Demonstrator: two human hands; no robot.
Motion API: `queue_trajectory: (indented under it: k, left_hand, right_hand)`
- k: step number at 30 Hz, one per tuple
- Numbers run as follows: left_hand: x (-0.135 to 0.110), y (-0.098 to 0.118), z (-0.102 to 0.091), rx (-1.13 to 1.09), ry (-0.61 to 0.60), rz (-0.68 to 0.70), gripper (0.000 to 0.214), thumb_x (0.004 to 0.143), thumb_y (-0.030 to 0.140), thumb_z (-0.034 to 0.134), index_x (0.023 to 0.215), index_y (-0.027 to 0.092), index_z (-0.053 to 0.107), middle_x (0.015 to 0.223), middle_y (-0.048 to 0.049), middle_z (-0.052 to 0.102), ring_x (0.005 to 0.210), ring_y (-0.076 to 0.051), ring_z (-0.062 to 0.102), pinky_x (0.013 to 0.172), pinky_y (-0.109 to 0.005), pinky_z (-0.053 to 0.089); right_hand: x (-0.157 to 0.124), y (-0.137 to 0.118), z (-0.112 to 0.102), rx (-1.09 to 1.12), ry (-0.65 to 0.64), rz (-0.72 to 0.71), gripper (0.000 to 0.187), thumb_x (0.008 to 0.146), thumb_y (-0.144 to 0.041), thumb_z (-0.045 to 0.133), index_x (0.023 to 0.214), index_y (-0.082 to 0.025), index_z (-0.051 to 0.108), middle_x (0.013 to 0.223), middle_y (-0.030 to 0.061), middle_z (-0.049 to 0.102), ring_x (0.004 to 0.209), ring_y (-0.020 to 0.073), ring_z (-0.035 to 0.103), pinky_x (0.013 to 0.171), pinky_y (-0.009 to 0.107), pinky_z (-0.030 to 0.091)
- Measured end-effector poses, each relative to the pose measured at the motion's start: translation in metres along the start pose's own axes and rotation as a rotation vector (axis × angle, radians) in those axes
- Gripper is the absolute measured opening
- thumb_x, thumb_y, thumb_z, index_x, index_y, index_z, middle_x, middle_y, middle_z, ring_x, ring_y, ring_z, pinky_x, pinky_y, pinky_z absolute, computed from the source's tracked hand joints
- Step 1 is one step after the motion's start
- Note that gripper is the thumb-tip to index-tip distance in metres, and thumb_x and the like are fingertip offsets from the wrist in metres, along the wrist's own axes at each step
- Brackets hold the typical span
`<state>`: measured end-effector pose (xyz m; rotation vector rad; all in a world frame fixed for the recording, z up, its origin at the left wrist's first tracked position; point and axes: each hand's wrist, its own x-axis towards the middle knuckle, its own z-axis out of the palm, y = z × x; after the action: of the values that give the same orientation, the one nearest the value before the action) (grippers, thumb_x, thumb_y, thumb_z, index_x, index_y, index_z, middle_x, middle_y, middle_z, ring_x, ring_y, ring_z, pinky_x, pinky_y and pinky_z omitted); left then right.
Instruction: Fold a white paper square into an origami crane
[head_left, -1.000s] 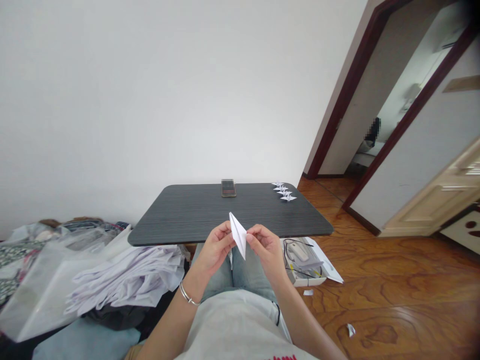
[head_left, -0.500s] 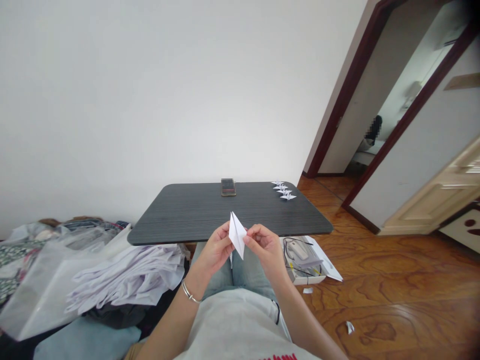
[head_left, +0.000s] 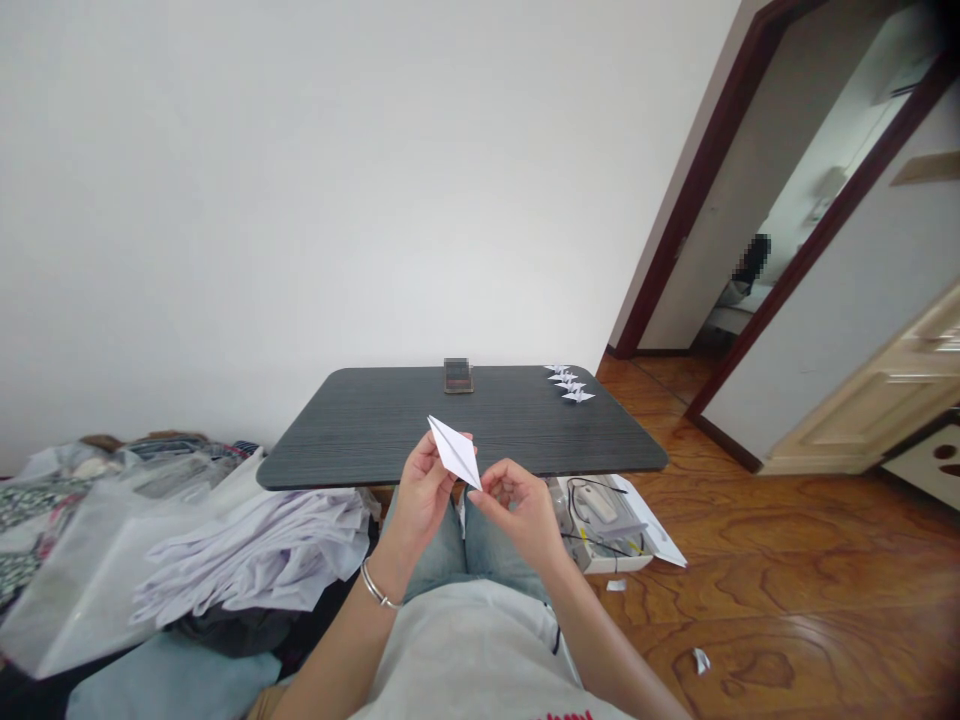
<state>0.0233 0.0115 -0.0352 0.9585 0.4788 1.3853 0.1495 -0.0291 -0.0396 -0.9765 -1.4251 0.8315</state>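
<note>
A white folded paper piece (head_left: 454, 451), long and pointed at both ends, is held over my lap in front of the dark table (head_left: 375, 430). My left hand (head_left: 422, 497) is closed on its upper left part, fingers curled behind it. My right hand (head_left: 520, 510) pinches its lower right tip with the fingers bent. The paper lies tilted, upper tip to the left. A silver bracelet sits on my left wrist.
Several small white folded paper figures (head_left: 569, 383) stand in a row at the table's far right. A phone (head_left: 457, 375) leans at the far edge. White sheets and plastic bags (head_left: 247, 550) lie at left, an open box (head_left: 611, 520) on the wooden floor at right.
The paper has swung from nearly upright to tilted, its top tip moving left. My left hand rose a little and my right hand dropped to the lower tip.
</note>
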Motion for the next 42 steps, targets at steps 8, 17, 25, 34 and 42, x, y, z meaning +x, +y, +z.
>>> queue_trajectory:
  k: [8, 17, 25, 34, 42]
  left_hand:
    - [-0.0003, 0.0002, -0.0003, -0.019, -0.019, 0.016, 0.026, 0.065, 0.025, 0.072, 0.089, 0.018, 0.065, 0.083, -0.0019, 0.067, 0.07, -0.01, 0.061, 0.064, -0.018, 0.048]
    - [-0.0012, -0.0008, -0.0002, -0.039, 0.004, 0.06, 0.026, 0.063, 0.025, 0.074, 0.088, 0.019, 0.066, 0.087, -0.0014, 0.067, 0.073, -0.01, 0.06, 0.065, -0.017, 0.048]
    - [0.0001, -0.0013, 0.0004, -0.034, -0.012, 0.081, 0.028, 0.063, 0.028, 0.075, 0.088, 0.018, 0.067, 0.086, -0.0014, 0.066, 0.072, -0.009, 0.059, 0.064, -0.017, 0.048]
    - [0.0002, -0.0021, -0.001, -0.007, -0.023, 0.083, 0.027, 0.064, 0.028, 0.074, 0.088, 0.019, 0.067, 0.088, -0.0025, 0.066, 0.072, -0.01, 0.059, 0.063, -0.017, 0.047]
    - [0.0001, -0.0005, -0.0003, 0.023, -0.046, 0.11, 0.027, 0.066, 0.031, 0.072, 0.089, 0.018, 0.067, 0.085, -0.0025, 0.066, 0.07, -0.01, 0.059, 0.063, -0.018, 0.047]
  right_hand:
    - [-0.0023, -0.001, -0.0009, 0.016, -0.011, -0.027, 0.014, 0.074, -0.028, 0.063, 0.067, -0.017, 0.057, 0.056, -0.0029, 0.053, 0.049, 0.0095, 0.045, 0.047, 0.021, 0.033]
    - [-0.0038, -0.0023, -0.0008, 0.175, -0.034, -0.008, 0.018, 0.072, -0.031, 0.066, 0.067, -0.017, 0.056, 0.056, -0.0038, 0.049, 0.048, 0.0083, 0.04, 0.045, 0.02, 0.03]
    - [-0.0054, -0.003, -0.0013, 0.179, -0.029, -0.042, 0.023, 0.078, -0.036, 0.059, 0.066, -0.017, 0.056, 0.053, -0.004, 0.046, 0.046, 0.0077, 0.04, 0.044, 0.02, 0.03]
    - [-0.0034, -0.0078, -0.0036, 0.39, -0.091, 0.138, 0.026, 0.076, -0.039, 0.059, 0.065, -0.015, 0.059, 0.053, -0.0025, 0.053, 0.039, 0.0051, 0.04, 0.036, 0.018, 0.023]
    - [-0.0013, -0.007, -0.0063, 0.54, -0.151, 0.281, 0.022, 0.072, -0.034, 0.064, 0.063, -0.015, 0.059, 0.051, -0.0039, 0.052, 0.037, 0.0032, 0.037, 0.037, 0.017, 0.02]
